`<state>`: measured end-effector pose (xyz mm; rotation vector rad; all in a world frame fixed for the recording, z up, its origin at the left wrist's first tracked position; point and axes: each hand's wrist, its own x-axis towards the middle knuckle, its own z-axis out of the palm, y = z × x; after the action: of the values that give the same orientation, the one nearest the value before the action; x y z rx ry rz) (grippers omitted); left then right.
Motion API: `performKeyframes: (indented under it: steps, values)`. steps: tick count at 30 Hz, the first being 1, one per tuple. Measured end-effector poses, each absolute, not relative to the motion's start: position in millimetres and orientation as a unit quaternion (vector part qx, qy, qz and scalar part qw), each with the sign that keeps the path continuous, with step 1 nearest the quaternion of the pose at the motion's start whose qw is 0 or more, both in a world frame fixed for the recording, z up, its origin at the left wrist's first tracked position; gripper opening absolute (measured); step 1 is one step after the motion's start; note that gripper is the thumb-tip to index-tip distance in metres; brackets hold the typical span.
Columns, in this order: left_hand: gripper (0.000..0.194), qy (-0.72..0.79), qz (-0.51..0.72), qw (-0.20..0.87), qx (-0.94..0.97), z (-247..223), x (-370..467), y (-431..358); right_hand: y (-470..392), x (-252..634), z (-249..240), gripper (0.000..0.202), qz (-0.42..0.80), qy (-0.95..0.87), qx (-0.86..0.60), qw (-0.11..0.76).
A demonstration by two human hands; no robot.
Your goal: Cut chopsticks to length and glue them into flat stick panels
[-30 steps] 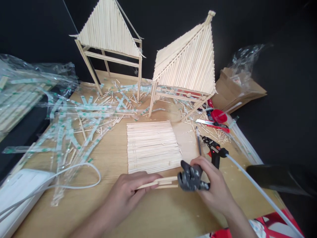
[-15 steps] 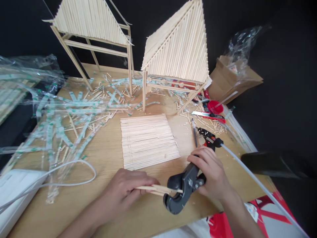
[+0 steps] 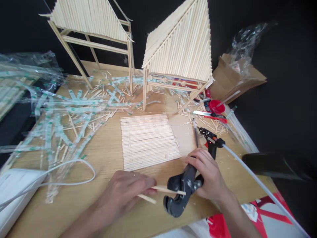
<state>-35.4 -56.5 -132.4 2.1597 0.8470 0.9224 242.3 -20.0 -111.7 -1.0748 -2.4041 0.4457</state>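
Note:
My right hand (image 3: 206, 173) is wrapped round the handles of a black pipe cutter (image 3: 182, 191), its hooked jaw pointing toward the lower left. In my left hand (image 3: 130, 188) are thin wooden sticks (image 3: 164, 189), pinched between the fingers. One stick runs into the cutter's jaw, and its end pokes out past the blade side. Another stick end (image 3: 148, 198) juts out lower, apart from the jaw. Beyond my hands a flat panel of sticks laid side by side (image 3: 148, 140) lies on the wooden table (image 3: 104, 201).
Two stick-built roofed frames (image 3: 177, 53) stand at the back. Plastic wrappers (image 3: 84, 109) and stick scraps cover the left. On the right are a glue gun (image 3: 210, 137) with a white cord, a pen (image 3: 195, 132), a utility knife (image 3: 205, 114), a red cup (image 3: 216, 106) and a cardboard box (image 3: 230, 74).
My left hand has shifted slightly left, and one stick has drawn back from the cutter's jaw while the other stays in it. The cutter has barely moved.

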Motion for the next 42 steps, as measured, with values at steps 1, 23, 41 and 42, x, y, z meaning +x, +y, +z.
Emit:
performKeyframes:
  steps: [1,23,41,42]
  values:
    - [0.016,0.318,0.358,0.312,0.82,-132.5,-35.2,-56.5,-20.3,242.0,-112.6,0.045,0.165,-0.874,-0.391,0.238]
    - [0.019,0.316,0.391,0.274,0.82,-136.0,-34.1,-60.1,-24.9,238.2,-115.1,0.043,0.195,-0.86,-0.394,0.258]
    - [0.028,0.371,0.392,0.214,0.814,-143.7,-35.6,-60.7,-40.3,226.4,-112.7,0.019,0.392,-0.701,-0.45,0.39]
    - [0.03,0.373,0.383,0.215,0.817,-143.7,-35.5,-60.4,-42.6,223.6,-110.4,0.018,0.417,-0.685,-0.45,0.393]
